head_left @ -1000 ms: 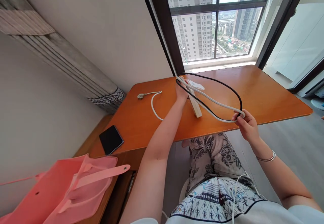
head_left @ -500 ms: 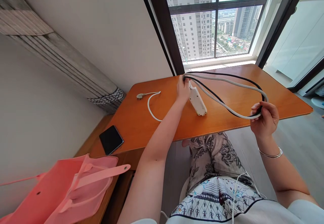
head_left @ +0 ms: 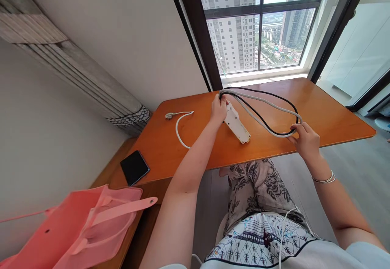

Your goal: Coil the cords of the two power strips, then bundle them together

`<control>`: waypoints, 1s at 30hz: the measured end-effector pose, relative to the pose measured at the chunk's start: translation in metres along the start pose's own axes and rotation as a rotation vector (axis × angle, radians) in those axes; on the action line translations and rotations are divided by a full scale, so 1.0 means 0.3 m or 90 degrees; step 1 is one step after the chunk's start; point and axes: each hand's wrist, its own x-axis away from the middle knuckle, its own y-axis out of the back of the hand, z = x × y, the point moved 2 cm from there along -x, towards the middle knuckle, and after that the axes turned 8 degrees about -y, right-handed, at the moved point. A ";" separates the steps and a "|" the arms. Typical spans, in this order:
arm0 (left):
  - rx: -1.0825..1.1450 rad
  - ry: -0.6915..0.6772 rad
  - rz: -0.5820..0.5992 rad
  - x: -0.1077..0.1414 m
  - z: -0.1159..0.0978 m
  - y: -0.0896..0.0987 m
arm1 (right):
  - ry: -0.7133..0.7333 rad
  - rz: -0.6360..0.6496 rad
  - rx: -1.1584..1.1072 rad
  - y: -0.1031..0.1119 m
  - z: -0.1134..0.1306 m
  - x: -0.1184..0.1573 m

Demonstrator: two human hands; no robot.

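Note:
A loop of black and white cable (head_left: pixel 258 118) stretches between my two hands above the wooden table (head_left: pixel 274 149). My left hand (head_left: pixel 218 108) is closed on its left end. At the opposite end, my right hand (head_left: pixel 305 139) grips the bend between thumb and fingers. Just right of my left hand, a white power strip (head_left: pixel 237 125) lies slanted, its upper end close to my fingers. Left of my forearm, a white cord (head_left: pixel 177 133) curves over the table to a plug (head_left: pixel 169 116). My left arm hides part of this cord.
A black tablet or phone (head_left: pixel 134 168) lies at the table's left front corner. Below it sits an open pink bag (head_left: pixel 91 224) with a strap sticking out. A window (head_left: pixel 258 29) is behind the table, and a tied curtain (head_left: pixel 91 78) hangs at the left.
My right hand has moved left and inward with its end of the cable, so the loop is shorter. The power strip has shifted slightly toward me. My left hand has barely moved.

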 end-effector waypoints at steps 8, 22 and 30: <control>-0.334 -0.111 0.044 0.022 -0.080 0.041 | -0.092 -0.191 -0.165 0.078 -0.017 0.020; -0.194 -0.019 0.090 -0.006 -0.118 0.040 | -0.660 0.355 -1.202 -0.020 0.538 0.243; 0.222 0.128 0.215 0.064 -0.235 -0.015 | -0.617 0.726 -1.305 -0.235 0.729 0.238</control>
